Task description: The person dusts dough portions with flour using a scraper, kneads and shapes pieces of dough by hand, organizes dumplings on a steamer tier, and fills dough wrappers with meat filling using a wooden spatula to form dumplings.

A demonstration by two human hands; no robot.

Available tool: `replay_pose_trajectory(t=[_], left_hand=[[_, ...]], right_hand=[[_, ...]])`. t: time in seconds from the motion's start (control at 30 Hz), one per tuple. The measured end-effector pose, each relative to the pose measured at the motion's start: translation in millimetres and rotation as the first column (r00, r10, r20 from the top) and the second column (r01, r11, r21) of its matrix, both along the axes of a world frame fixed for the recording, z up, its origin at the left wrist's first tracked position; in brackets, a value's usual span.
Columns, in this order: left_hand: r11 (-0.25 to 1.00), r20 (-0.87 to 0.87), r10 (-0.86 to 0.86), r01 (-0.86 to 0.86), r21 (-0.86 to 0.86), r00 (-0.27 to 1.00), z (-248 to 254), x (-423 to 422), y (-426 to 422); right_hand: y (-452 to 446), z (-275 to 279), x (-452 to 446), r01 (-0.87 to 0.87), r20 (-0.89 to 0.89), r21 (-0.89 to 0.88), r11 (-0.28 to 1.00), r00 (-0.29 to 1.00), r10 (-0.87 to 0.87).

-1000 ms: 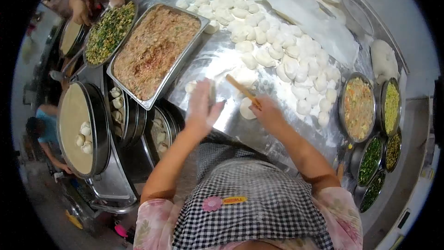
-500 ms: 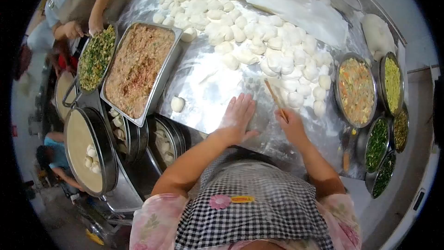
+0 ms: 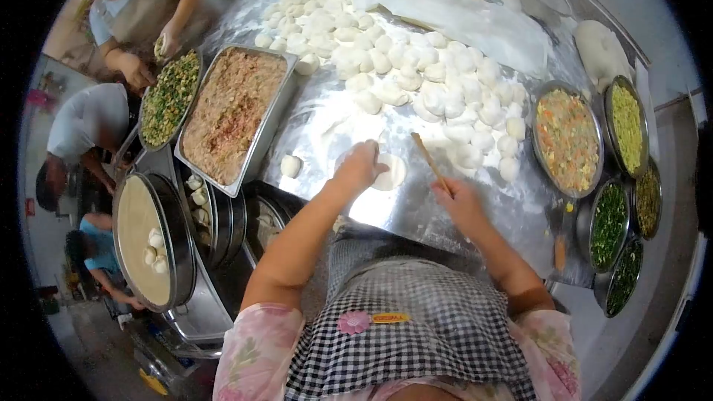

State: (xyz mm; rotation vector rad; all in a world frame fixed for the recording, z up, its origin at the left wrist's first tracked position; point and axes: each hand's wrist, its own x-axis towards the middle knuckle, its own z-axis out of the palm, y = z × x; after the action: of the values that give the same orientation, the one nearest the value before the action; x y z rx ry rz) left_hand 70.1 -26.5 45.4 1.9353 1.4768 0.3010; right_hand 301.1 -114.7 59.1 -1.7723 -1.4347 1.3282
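My left hand (image 3: 359, 167) is over the floured steel table, its fingers closed at the left edge of a flat round of dough (image 3: 394, 172). The round lies close to the tabletop, and part of it is hidden by my fingers. In my right hand (image 3: 458, 204) is a thin wooden stick (image 3: 426, 153), held near its lower end and pointing up to the left. A single ball of dough (image 3: 291, 166) sits to the left of my left hand. Many floured dough pieces (image 3: 408, 78) are heaped just beyond both hands.
A deep steel tray of minced meat filling (image 3: 234, 111) stands at left, beside a pan of chopped greens (image 3: 172, 100). Round steamers (image 3: 141, 241) hold several buns. Bowls of vegetable filling (image 3: 568, 141) line the right edge. A co-worker's hand (image 3: 167, 41) is at upper left.
My left hand has gone from lying flat with spread fingers to curled at the edge of a dough round, now uncovered. My right hand has shifted slightly down and left with the stick.
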Motion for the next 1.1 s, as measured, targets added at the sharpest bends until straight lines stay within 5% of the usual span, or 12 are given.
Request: replay_pose_trajectory(t=[0.13,0.27,0.3,0.4,0.57,0.67,0.77,0.8,0.83,0.87,1.03,1.1], left_hand=[[0.937,0.093,0.041,-0.071,0.341,0.995,-17,3,-27],[0.948,0.539,0.317,-0.272,-0.164,0.78,-6,-6,-43],[0.928,0.638,0.372,-0.264,-0.262,0.675,-9,-11,-45],[0.751,0.723,0.647,0.039,-0.659,-0.243,72,-49,-62],[0.914,0.666,0.277,-0.404,0.041,0.693,35,-98,-87],[0.853,0.814,0.452,-0.445,-0.274,0.365,8,-122,-77],[0.888,0.602,0.4,-0.456,-0.066,0.691,-2,-161,-66],[0.84,0.746,0.498,-0.462,-0.286,0.442,-19,-173,-63],[0.773,0.765,0.582,-0.479,-0.415,0.276,45,-181,-70],[0.75,0.734,0.556,-0.616,-0.242,0.389,57,-189,-77],[0.767,0.813,0.517,-0.566,-0.302,0.267,15,-244,-75],[0.781,0.768,0.485,-0.603,-0.166,0.417,14,-264,-72]], right_hand=[[3,-11,-17,0.004,-0.069,-0.018,1.0,0.998,-0.006],[27,-1,-58,0.06,-0.325,-0.219,0.974,0.937,-0.13],[34,6,-69,0.032,-0.384,-0.159,0.987,0.919,-0.092],[50,42,-104,-0.096,-0.444,0.01,0.995,0.891,0.091],[70,96,-178,-0.45,-0.035,0.184,0.874,0.885,0.464],[108,93,-198,-0.656,0.413,0.357,0.665,0.749,0.517],[155,105,-216,-0.845,0.772,0.287,0.451,0.483,0.414],[170,106,-223,-0.885,0.842,0.273,0.377,0.41,0.352],[182,108,-232,-0.92,0.898,0.248,0.302,0.336,0.283],[191,112,-242,-0.933,0.915,0.219,0.286,0.298,0.271],[215,130,-297,-0.949,0.917,-0.106,0.296,0.022,0.399],[222,128,-312,-0.962,0.892,-0.154,0.223,-0.039,0.451]])
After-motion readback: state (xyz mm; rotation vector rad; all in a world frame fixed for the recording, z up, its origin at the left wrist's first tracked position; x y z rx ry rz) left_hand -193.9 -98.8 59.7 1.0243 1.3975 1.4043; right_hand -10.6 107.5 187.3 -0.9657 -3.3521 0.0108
